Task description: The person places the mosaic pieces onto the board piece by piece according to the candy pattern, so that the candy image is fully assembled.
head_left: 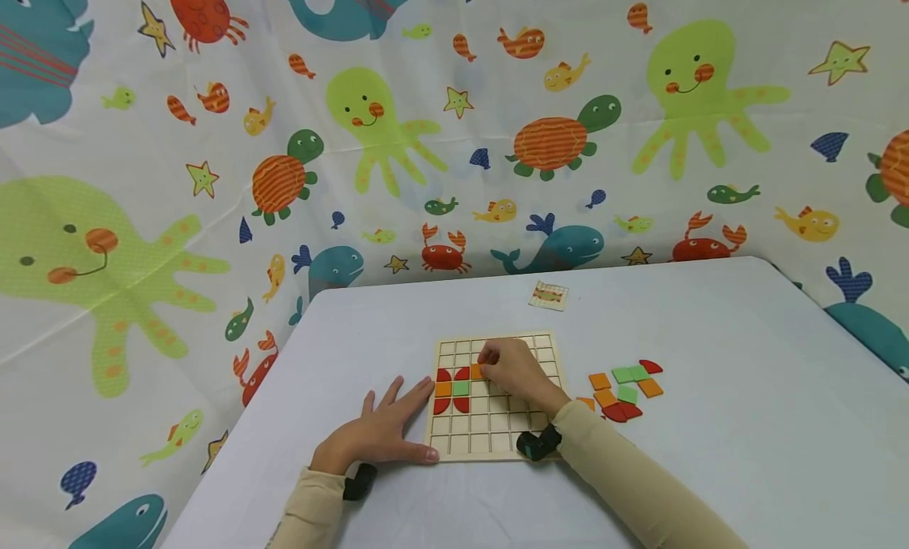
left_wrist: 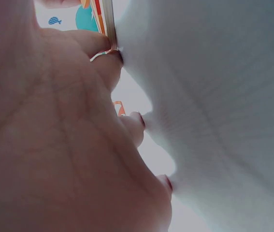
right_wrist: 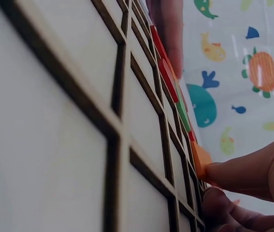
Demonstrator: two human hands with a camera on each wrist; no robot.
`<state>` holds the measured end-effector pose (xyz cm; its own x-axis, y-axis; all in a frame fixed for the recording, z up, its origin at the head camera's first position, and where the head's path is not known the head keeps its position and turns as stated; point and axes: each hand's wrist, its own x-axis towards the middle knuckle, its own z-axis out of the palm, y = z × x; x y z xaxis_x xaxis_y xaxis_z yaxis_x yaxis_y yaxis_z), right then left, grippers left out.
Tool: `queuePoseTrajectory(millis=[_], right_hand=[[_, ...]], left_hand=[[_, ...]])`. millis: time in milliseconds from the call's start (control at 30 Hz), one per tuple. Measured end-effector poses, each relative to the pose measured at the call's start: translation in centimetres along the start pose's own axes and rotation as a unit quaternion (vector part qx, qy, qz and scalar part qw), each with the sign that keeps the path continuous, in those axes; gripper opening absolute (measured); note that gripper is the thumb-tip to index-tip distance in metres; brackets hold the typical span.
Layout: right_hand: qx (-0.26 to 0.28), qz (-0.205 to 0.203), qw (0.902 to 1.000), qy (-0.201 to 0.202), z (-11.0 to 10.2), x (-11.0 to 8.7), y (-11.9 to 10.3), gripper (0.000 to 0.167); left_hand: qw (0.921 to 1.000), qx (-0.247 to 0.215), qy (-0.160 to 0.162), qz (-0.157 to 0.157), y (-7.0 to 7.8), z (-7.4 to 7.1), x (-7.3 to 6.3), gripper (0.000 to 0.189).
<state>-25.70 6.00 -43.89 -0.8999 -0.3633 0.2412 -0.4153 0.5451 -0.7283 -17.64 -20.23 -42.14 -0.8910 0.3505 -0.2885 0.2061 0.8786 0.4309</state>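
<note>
A wooden grid board (head_left: 490, 445) lies on the white table. Near its left side, red quarter-round tiles (head_left: 443, 405) sit in cells around a green square tile (head_left: 461, 388) and an orange one. My right hand (head_left: 521, 371) reaches over the board and pinches an orange square tile (right_wrist: 202, 157) at a cell up and right of the green one. My left hand (head_left: 379, 431) rests spread on the table, its thumb and index finger at the board's left edge. In the left wrist view, fingertips (left_wrist: 139, 120) press on the tabletop.
Right of the board lie loose tiles: orange squares (head_left: 599, 382), green squares (head_left: 627, 394) and red quarter-rounds (head_left: 622, 412). A small pattern card (head_left: 549, 295) lies farther back. Behind the table hangs a curtain (head_left: 469, 218) printed with sea animals.
</note>
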Motion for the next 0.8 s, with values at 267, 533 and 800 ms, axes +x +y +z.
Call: queuePoseTrajectory(millis=[267,533,800], right_hand=[[-0.025,-0.001,0.9997,0.003,0.17,-0.09,-0.1,0.004],[-0.041,0.001,0.9991,0.012,0.5,-0.25,-0.21,0.007],[-0.054,-0.001,0.9985,0.01,0.65,-0.27,-0.31,0.009]], left_hand=[[1.0,0.007,0.001,0.0,-0.02,0.0,0.08,0.117],[1.0,0.004,0.0,-0.001,-0.05,-0.02,0.1,0.117],[1.0,0.003,-0.001,-0.002,-0.04,0.05,0.04,0.117]])
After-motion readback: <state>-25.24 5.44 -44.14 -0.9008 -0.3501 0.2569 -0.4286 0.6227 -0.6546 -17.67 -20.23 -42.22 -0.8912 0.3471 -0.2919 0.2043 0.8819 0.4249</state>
